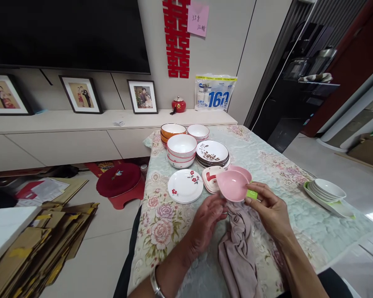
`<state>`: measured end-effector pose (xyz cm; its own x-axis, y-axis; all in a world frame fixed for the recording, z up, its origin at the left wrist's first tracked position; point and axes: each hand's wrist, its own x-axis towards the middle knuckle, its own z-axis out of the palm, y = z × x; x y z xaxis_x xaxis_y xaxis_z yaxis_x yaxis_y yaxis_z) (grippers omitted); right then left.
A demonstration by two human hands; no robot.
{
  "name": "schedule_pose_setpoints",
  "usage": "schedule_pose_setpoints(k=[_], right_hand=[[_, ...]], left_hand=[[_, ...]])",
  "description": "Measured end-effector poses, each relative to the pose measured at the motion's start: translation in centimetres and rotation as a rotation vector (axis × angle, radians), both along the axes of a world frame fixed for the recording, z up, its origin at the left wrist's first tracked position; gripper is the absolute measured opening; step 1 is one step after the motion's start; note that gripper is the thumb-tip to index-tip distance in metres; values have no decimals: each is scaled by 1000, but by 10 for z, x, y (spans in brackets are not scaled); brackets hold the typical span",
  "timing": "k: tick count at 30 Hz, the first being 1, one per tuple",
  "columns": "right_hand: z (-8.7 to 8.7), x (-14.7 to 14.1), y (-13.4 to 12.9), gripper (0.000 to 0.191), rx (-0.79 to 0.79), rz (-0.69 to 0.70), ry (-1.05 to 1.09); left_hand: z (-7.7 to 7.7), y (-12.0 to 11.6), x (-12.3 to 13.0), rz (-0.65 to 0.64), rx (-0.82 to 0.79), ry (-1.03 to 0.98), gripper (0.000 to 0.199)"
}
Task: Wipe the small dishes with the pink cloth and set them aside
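Note:
A pink peach-shaped bowl (233,186) with a green leaf-like handle (251,193) is lifted above the table, tilted so its inside shows. My right hand (269,209) pinches that handle between thumb and fingers. Close under the bowl's left edge is my left hand (208,217), its fingers loosely bent and apart; whether they touch the rim is unclear. A second pink bowl (244,171) shows just behind the held one. Below the hands a crumpled mauve cloth (239,252) lies on the table. Part of a white dish with red pattern (209,176) sits behind the bowl.
White plates with red flowers (185,186) lie left of the hands. Behind stand stacked white bowls (182,149), orange bowls (173,130) and brown-patterned plates (213,151). Small white dishes (328,190) rest at the right on a floral tablecloth (161,231). A red stool (121,182) stands left.

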<state>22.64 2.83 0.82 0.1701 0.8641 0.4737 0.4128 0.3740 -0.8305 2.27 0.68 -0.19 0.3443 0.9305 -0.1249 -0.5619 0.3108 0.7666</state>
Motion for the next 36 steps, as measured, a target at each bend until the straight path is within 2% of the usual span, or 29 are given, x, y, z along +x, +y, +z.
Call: schedule_pose_setpoints(k=[5,10,12,14,16,19,22,25,28,31,34,36], right_hand=[[7,-22,-13,31,-188,259,171],[9,-2,-15,53,-438,507,284],[11,7,-14,46,-445,511,180],[13,7,-13,37,-418,525,-24],[15,0,-13,33,-388,576,-233],[15,-11,-14,18,-391,643,-384],[15,-2,-15,16,-460,621,-418],[18,22,-16,14,-499,399,-304],[20,38,-18,24,-487,269,-74],[20,33,-20,23,-423,334,50],[18,16,-19,15,-406,476,-43],[14,5,-18,13,-378,471,-85]], left_hand=[[7,-1,-2,36,-69,-217,51],[9,-2,-4,122,-224,-178,57],[9,-2,-4,152,-250,-155,57],[10,-1,-4,172,-263,-138,57],[11,-1,-2,176,-272,-113,56],[13,-2,-2,162,-266,-65,54],[14,-4,-2,151,-249,-13,57],[13,-5,-1,157,-236,50,63],[11,-7,2,166,-215,105,66],[10,-11,6,144,-195,119,64],[12,-12,7,102,-197,94,59],[12,-12,7,99,-206,79,57]])
